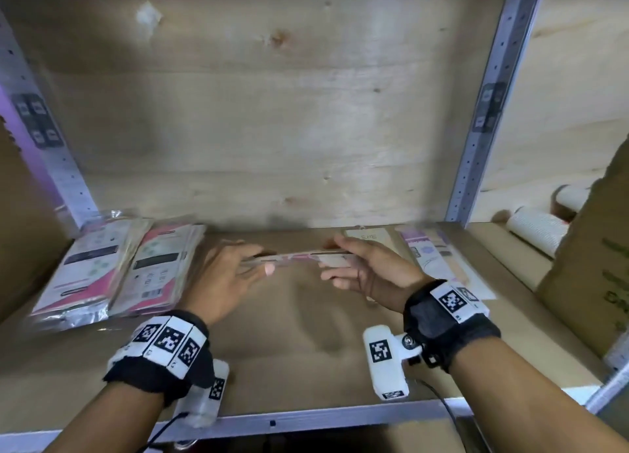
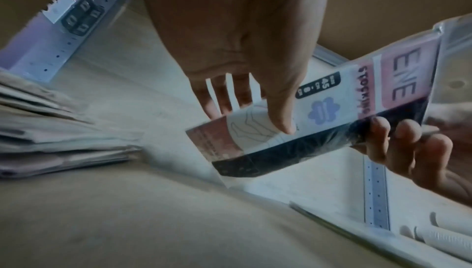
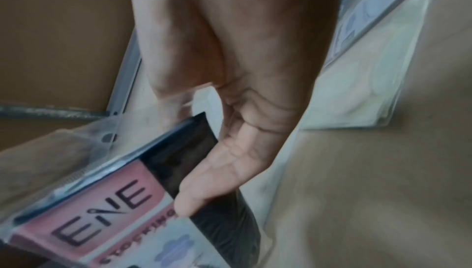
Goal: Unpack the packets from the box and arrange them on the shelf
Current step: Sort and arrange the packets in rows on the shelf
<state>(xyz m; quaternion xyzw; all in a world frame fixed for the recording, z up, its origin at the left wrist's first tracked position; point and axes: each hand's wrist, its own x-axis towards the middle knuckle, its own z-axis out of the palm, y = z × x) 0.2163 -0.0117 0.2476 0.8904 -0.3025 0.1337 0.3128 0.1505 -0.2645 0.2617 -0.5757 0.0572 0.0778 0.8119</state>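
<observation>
A flat stocking packet (image 1: pixel 299 257) is held level above the middle of the shelf board (image 1: pixel 306 333), gripped at one end by the left hand (image 1: pixel 224 279), thumb on its printed face and fingers behind, and at the other end by the right hand (image 1: pixel 367 268), thumb pressed on the label and fingers curled beneath. Farther back, stacked packets (image 1: pixel 112 265) are seen lying on the board's left side, and further packets (image 1: pixel 432 251) lie flat at the right beside the metal upright (image 1: pixel 476 129). A cardboard box (image 1: pixel 592 265) is visible at the far right.
</observation>
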